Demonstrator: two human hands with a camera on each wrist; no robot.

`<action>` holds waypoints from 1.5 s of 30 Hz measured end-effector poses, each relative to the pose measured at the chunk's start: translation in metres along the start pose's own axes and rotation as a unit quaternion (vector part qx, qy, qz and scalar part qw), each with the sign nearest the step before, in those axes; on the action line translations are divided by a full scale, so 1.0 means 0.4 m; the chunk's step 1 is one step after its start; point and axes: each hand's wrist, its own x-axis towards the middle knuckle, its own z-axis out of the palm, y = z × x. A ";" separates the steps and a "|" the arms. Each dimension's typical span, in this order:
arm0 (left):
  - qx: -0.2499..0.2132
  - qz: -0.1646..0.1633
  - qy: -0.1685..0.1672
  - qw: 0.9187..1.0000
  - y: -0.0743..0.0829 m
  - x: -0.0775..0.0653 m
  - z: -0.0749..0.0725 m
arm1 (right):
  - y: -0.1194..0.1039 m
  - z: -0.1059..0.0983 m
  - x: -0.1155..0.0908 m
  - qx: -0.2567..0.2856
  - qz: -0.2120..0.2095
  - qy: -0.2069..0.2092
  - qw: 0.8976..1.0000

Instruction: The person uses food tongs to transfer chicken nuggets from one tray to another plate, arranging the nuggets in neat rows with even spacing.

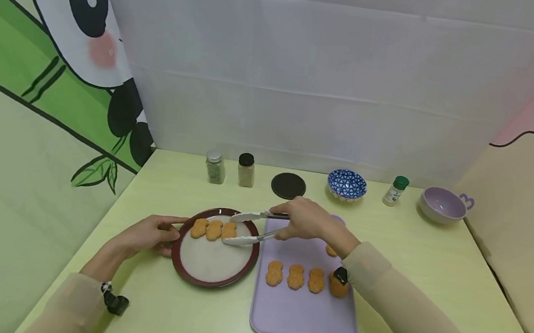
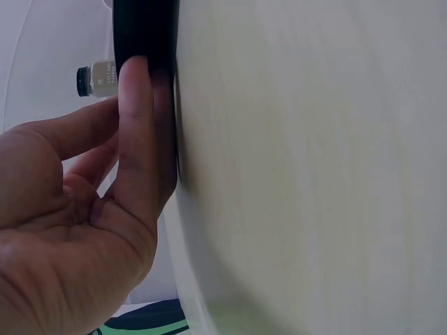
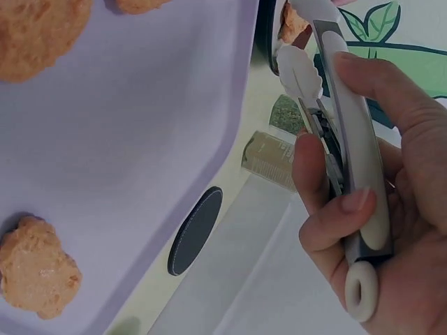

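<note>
My right hand (image 1: 307, 222) grips a pair of tongs (image 3: 356, 139) with white tips and pale handles. The tong tips are spread on either side of the rightmost of 3 golden-brown breaded nuggets (image 1: 229, 231), in a row on the upper part of a plate. That round plate (image 1: 187, 273) has a pale middle and a dark red-brown rim. At its left edge my left hand (image 1: 151, 234) pinches the rim, thumb and fingers around it in the left wrist view. Right of the plate lies a lavender tray (image 1: 302, 319) carrying several more nuggets (image 1: 296, 277); my right forearm partly covers its upper right side.
Along the back stand two seasoning jars (image 1: 215, 167) (image 1: 246, 170), a flat black disc (image 1: 288, 185), a blue patterned bowl (image 1: 347, 184), a green-capped shaker (image 1: 395, 191) and a lilac cup (image 1: 442, 205) with a heart-shaped handle. Printed cloth walls surround the pale yellow table (image 1: 407, 273).
</note>
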 end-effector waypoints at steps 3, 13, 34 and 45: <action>0.000 -0.001 -0.002 1.000 -0.001 0.004 0.003 | 0.014 -0.003 -0.014 0.003 0.008 0.005 1.000; 0.010 0.001 -0.011 1.000 -0.003 0.008 0.006 | 0.146 -0.120 -0.208 0.028 0.029 0.041 0.998; 0.007 -0.002 -0.013 1.000 -0.001 0.006 -0.007 | 0.340 -0.125 -0.442 -0.004 0.085 -0.038 0.996; 0.017 -0.003 -0.011 1.000 0.005 0.004 -0.004 | 0.326 -0.121 -0.442 0.004 0.092 -0.032 0.995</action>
